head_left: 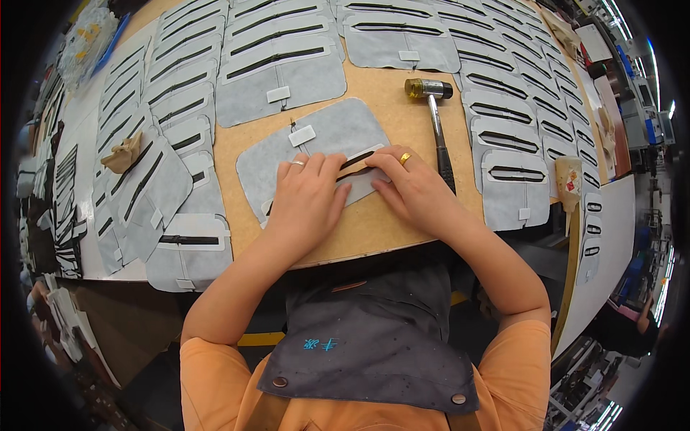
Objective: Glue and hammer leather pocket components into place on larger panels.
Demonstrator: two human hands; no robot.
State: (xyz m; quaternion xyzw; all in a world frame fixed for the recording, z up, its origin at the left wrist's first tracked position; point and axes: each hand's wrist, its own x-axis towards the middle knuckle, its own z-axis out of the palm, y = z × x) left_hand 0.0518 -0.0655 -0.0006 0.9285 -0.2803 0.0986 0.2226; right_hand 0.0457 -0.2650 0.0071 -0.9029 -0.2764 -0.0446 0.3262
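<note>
A grey fabric-like panel (262, 161) lies tilted on the tan board in front of me. It has a small white tab (302, 136) near its far edge and a long slit with black edging (359, 159). My left hand (309, 190) is over the slit's left part, fingers bent and thumb close to them, gripping the slit's edge. My right hand (413, 187) pinches the edge at the slit's right end between thumb and fingers. A strip along the slit is lifted between my two hands. What lies under my fingertips is hidden.
Right of the panel lies a hammer (436, 126) with a yellow and black head. Overlapping rows of similar grey panels (280, 79) cover the left, far side and right (514, 197). A crumpled tan piece (122, 153) sits on the left stack; a wooden post (569, 183) stands at right.
</note>
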